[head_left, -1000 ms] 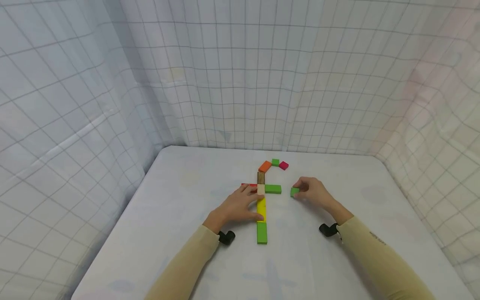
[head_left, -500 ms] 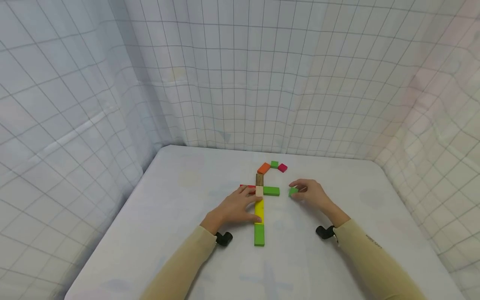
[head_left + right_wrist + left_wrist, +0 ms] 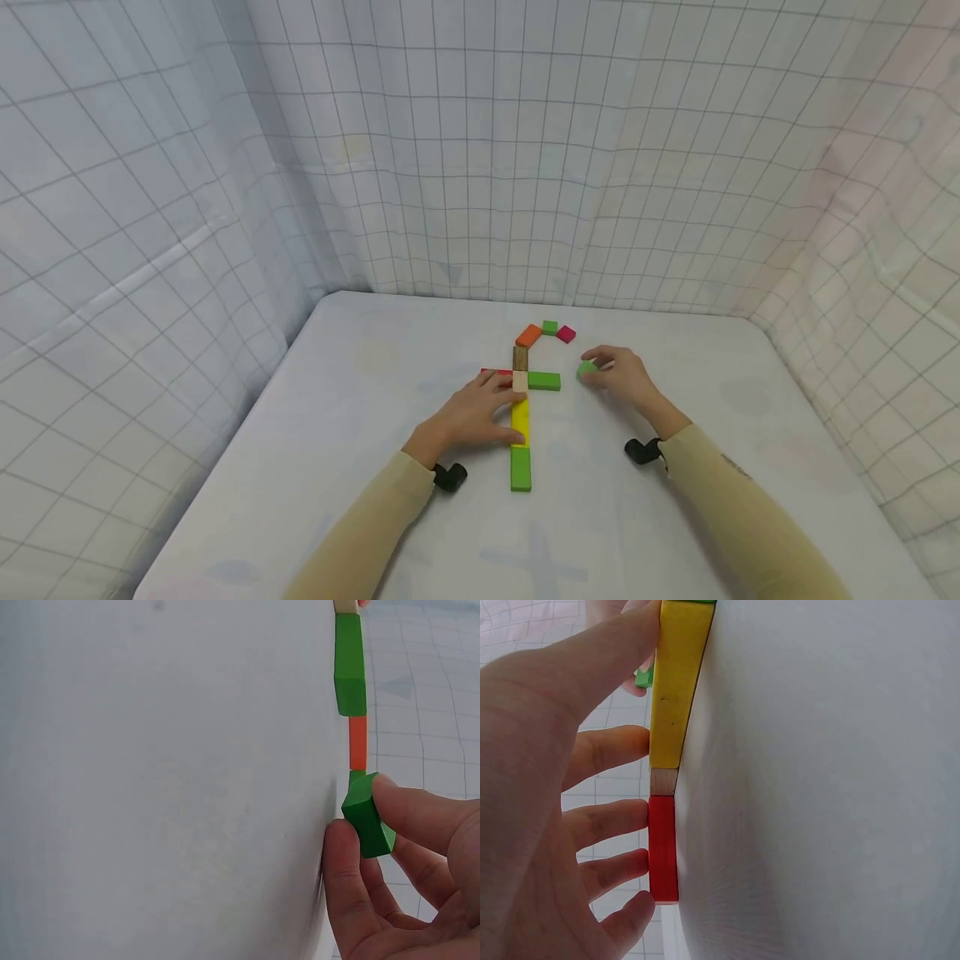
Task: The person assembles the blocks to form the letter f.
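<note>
My right hand (image 3: pixel 628 381) pinches a small green block (image 3: pixel 586 368) between thumb and fingers. In the right wrist view the green block (image 3: pixel 368 817) is tilted. My left hand (image 3: pixel 474 413) rests with spread fingers along the row of blocks. In the left wrist view its fingertips are right at the red block (image 3: pixel 663 847) and the yellow block (image 3: pixel 678 682). A pale wooden block (image 3: pixel 520 381) joins the row beside the red one. The long green block (image 3: pixel 543 382) sticks out to the right, and another green block (image 3: pixel 521 468) lies at the near end.
Past the pale block, a brown wooden block (image 3: pixel 521 358) leads into a curve of an orange block (image 3: pixel 529 336), a small green block (image 3: pixel 550 327) and a crimson block (image 3: pixel 566 334). All lie on a white-covered table (image 3: pixel 375 517). Grid-patterned curtains (image 3: pixel 480 167) surround it.
My right hand has moved slightly away from me, toward the crimson block, tilting the small green block. The left hand stays at the row.
</note>
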A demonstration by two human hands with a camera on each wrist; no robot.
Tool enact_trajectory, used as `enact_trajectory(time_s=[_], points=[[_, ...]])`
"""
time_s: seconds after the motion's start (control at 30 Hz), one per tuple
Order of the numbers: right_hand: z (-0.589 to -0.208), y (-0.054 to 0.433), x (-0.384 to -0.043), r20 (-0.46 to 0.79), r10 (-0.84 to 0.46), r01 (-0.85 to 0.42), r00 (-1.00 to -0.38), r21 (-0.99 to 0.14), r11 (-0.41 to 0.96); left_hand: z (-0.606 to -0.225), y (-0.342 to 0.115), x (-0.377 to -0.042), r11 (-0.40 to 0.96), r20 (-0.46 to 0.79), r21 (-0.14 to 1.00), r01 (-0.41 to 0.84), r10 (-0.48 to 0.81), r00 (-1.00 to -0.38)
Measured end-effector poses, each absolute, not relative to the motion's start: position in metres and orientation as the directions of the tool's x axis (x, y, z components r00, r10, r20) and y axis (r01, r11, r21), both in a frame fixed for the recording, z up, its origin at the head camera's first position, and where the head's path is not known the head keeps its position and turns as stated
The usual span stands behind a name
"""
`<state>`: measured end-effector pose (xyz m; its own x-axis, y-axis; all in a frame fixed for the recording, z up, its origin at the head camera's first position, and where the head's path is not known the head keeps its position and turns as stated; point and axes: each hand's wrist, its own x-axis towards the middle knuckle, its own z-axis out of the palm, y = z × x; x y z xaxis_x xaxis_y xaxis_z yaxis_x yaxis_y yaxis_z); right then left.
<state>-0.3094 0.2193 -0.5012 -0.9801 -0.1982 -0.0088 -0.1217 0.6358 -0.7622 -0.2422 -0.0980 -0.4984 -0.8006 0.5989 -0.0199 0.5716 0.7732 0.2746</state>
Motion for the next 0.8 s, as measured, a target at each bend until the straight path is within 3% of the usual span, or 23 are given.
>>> enact_trajectory(time_s=[0.4,0.8], points=[[-0.5,0.218,-0.324,0.022,-0.17,-0.125,-0.985,-0.771,0.625,-0.494,-0.098,-0.24,0.769,-0.014,0.291,0.57,0.599,-0.801],[-0.492,0.211,-0.34,-0.007,-0.07,-0.038,-0.998,-0.779,0.626,-0.496,-0.098,-0.24,0.775,-0.027,0.288,0.562,0.593,-0.805]])
